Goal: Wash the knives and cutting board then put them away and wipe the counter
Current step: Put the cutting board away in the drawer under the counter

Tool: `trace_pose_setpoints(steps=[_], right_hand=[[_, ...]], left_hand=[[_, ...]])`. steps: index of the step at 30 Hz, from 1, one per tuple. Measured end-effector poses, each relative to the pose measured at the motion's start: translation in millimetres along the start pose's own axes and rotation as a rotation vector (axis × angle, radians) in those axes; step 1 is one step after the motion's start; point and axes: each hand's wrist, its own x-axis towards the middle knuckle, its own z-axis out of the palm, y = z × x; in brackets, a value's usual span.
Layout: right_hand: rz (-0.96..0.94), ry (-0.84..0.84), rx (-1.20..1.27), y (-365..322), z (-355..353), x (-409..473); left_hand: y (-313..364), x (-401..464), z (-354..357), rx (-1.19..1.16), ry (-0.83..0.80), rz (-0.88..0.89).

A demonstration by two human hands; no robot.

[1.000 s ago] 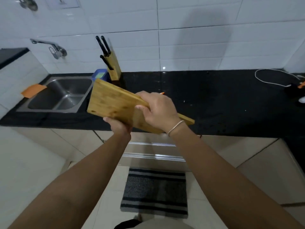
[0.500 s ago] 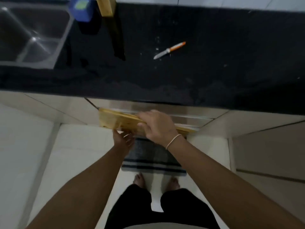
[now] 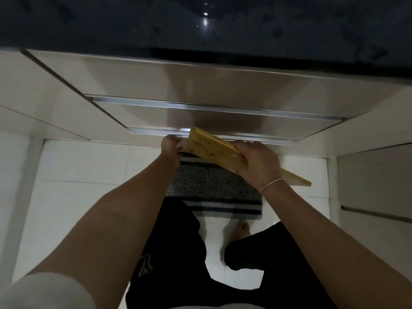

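Both arms reach forward and down; right hand (image 3: 258,165) closed in a grip, left hand (image 3: 170,146) curled

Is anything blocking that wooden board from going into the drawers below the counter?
Yes. The drawer fronts look shut. The left hand is at the lower handle rail, while the right hand holds the cutting board.

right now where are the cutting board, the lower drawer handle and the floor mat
cutting board (image 3: 208,146): head view, its top face
lower drawer handle (image 3: 156,131): head view, metal strip left of the board
floor mat (image 3: 209,186): head view, its speckled middle
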Motion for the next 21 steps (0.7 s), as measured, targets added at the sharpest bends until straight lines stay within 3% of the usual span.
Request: trace_pose_setpoints(steps=[7,13,21], right_hand=[[0.055,0.068,-0.014,9,19,1],[0.07,0.054,-0.016,-3,19,6],[0.106,0.037,0.034,0,17,-11]], left_hand=[[-11,27,14,-0.255,0.016,-0.047],[-7,25,26,-0.235,0.046,0.014],[-9,19,26,-0.252,-0.017,-0.058]])
